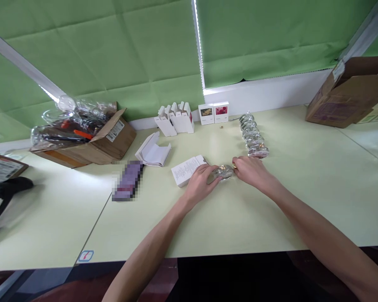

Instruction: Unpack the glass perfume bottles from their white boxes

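While, in the head view, the left hand (199, 182) is gripping the left end of a clear packet (225, 171), its fingers (211, 169) barely parted, probably steadying it against the worktop (239, 218), the right hand (252, 171) is pinching a gold piece (234, 166) near the packet's right end.

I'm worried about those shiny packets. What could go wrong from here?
The left hand holds the shiny packet by one end, so it might slip. The right hand is close to the row of shiny packets and could knock it crooked. The white box beside the left hand might get nudged.
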Demonstrator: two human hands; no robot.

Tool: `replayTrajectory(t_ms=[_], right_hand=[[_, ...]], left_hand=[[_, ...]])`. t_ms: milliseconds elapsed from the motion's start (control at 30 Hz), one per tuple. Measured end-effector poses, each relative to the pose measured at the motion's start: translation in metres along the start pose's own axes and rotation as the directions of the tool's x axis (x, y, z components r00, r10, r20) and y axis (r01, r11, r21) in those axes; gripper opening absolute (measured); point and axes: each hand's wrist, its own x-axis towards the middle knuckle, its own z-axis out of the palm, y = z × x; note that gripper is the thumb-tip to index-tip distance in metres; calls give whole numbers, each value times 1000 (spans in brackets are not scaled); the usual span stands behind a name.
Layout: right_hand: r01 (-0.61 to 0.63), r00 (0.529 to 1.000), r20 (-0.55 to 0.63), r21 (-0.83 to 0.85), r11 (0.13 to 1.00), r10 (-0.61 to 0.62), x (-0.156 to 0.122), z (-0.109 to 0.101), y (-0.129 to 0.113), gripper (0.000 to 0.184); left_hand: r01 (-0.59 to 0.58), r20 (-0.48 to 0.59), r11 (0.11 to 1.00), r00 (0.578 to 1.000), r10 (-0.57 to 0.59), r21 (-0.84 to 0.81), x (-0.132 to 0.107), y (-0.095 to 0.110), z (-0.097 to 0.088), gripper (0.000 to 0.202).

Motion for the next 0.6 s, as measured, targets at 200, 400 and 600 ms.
replayTrajectory(t_ms=[200,400,600], right_hand=[[2,1000,10,26,1000,-2,2,0,4,27],[21,999,31,29,999,-22,2,-2,6,24],[36,999,15,34,999,-36,-4,-6,5,22]], left_hand=[[14,3,1000,1000,-14,18,-1,0,0,28],[-23,-32,999,999,23,24,3,-3,-1,27],[59,-5,993,998,-59,105,26,-14,-4,26]])
